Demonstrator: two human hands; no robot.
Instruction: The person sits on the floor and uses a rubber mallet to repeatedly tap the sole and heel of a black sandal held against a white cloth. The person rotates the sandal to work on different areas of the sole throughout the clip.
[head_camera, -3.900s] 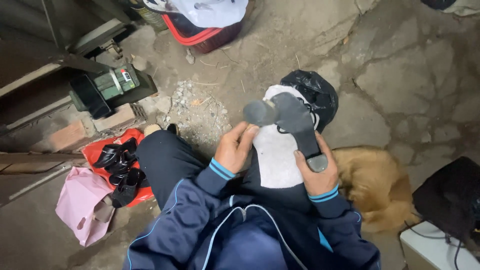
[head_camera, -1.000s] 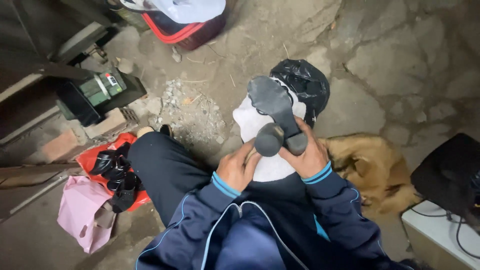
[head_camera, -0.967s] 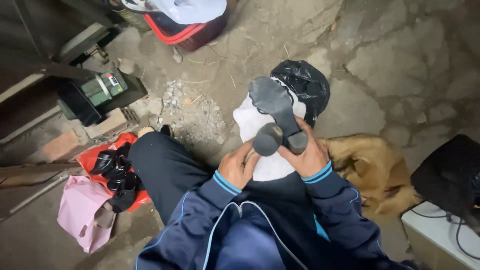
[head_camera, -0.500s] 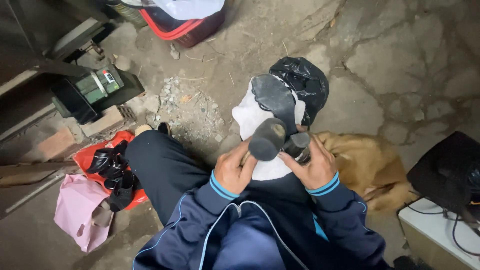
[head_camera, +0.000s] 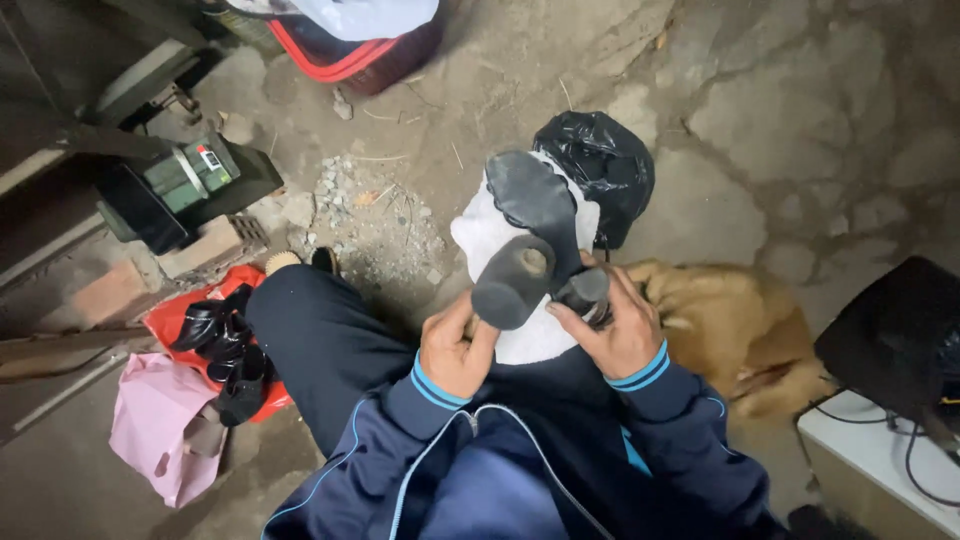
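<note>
Head camera looks down on my lap, where I hold a black high-heeled shoe (head_camera: 535, 235) upside down, sole facing up and toe pointing away from me. My left hand (head_camera: 458, 345) sits under the chunky round heel, fingers curled up against the heel block and pressed to it. My right hand (head_camera: 610, 325) wraps around the back part of the shoe just beside the heel, fingers closed tight on it so the upper is mostly hidden in my grip. The shoe rests over a white cloth (head_camera: 500, 255) spread on my knee, and both hands are close together, nearly touching across the heel. Just beyond the shoe's toe a black plastic bag (head_camera: 605, 165) lies on the cracked concrete floor (head_camera: 800, 130). To my right, beside my forearm, a tan furry heap (head_camera: 725, 325) lies on the ground; I cannot tell what it is. To my left, beside my leg, a red bag (head_camera: 165, 320) holds several black shoes (head_camera: 225, 345), with a pink bag (head_camera: 155, 430) next to it. Further off on the left stands a dark green machine (head_camera: 185, 185), and a red-rimmed basket (head_camera: 350, 50) sits at the top.
</note>
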